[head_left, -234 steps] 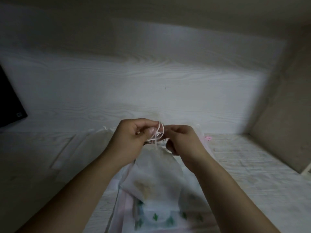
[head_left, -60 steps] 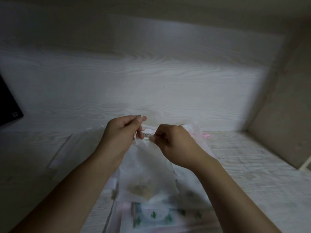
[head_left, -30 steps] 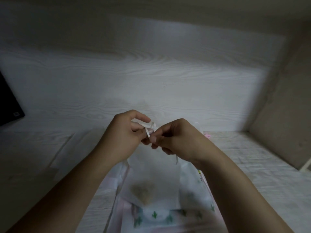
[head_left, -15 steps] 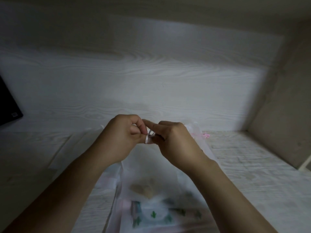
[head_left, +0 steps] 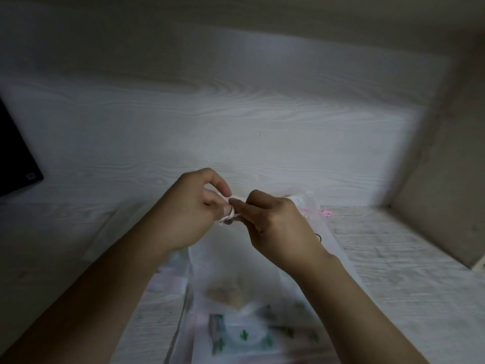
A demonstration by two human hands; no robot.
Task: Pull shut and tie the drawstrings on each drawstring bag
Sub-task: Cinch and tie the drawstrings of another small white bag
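Note:
A sheer white drawstring bag with something tan inside hangs just above the tabletop, held up by its gathered neck. My left hand and my right hand meet at that neck, both pinching the white drawstrings, which loop around my left fingertips. The knot itself is hidden between the fingers. Beneath lie more flat bags, one with green cactus prints and one with a pink drawstring behind my right hand.
A white wood-grain table runs to a back panel and a side wall on the right. A dark screen corner shows at far left. More sheer bags lie flat at the left.
Over the last seconds my hands have kept working the white strings at the bag's neck. The fingertips have shifted and the string now loops around my left fingers; the bag stays lifted.

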